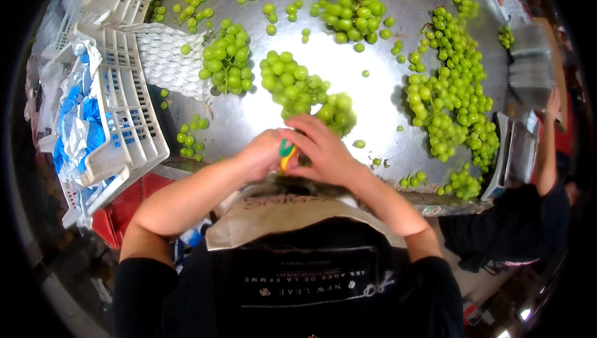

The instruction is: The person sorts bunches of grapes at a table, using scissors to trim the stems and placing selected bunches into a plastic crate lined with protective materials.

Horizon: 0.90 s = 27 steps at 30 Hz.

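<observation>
My left hand [263, 151] and my right hand [323, 151] meet at the table's near edge, both closed. Between them shows a small tool with green and yellow loop-like handles [287, 154]; the right fingers curl around it, and any blades are hidden. The left fingers are bent inward, and what they pinch is hidden behind the hands. Just beyond my fingers, a bunch of green grapes [292, 83] stretches to the right, slightly blurred at its near end. Another grape bunch [227, 58] lies at the left, partly on a white foam net [168, 52].
The metal table [379, 114] carries a long heap of grapes [454, 83] at right, more bunches [354, 11] at the back and loose grapes [189, 139]. White plastic crates [134, 108] stand left, with blue and white wrapping [81, 120]. A co-worker's arm [547, 145] reaches in at right.
</observation>
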### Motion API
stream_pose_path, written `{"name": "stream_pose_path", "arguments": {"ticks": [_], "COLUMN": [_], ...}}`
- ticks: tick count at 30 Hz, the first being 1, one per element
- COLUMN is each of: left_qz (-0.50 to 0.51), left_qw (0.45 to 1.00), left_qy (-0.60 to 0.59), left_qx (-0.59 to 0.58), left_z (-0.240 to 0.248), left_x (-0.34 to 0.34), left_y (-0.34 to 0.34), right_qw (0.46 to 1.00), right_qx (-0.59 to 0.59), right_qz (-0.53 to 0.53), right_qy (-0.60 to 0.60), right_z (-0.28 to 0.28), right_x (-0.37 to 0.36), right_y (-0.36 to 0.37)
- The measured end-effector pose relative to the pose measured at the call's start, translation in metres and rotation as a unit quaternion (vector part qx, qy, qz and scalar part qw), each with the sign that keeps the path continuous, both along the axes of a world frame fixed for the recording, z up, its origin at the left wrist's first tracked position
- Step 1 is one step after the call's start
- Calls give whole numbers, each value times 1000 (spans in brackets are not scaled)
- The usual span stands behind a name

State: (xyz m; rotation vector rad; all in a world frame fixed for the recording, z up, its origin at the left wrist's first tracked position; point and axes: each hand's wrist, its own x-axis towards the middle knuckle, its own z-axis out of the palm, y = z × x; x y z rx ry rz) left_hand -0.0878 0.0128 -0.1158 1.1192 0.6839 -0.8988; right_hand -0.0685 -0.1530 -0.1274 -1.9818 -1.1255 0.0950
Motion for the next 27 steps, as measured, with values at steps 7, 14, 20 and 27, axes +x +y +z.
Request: {"name": "stream_pose_path", "arguments": {"ticks": [7,14,20,27], "left_qz": [-342,-397,-297,-162], "left_qw": [838,663,693,913], "left_qy": [-234,-340,-429,-356], "left_qx": [356,536,498,119], "left_z": [17,-15,-10,-9], "left_x": [-20,-26,-23,4], "left_y": [90,102,89,47], "right_qw": [900,912,942,941], "right_qx": [40,-229,-226,-284], "right_qz": [-410,-296,-244,-116], "right_qy": [144,169,46,-141], "right_z": [-34,-37,-28,80], "right_x": [-5,5,9,26], "right_y": [-82,-84,-89,-63]}}
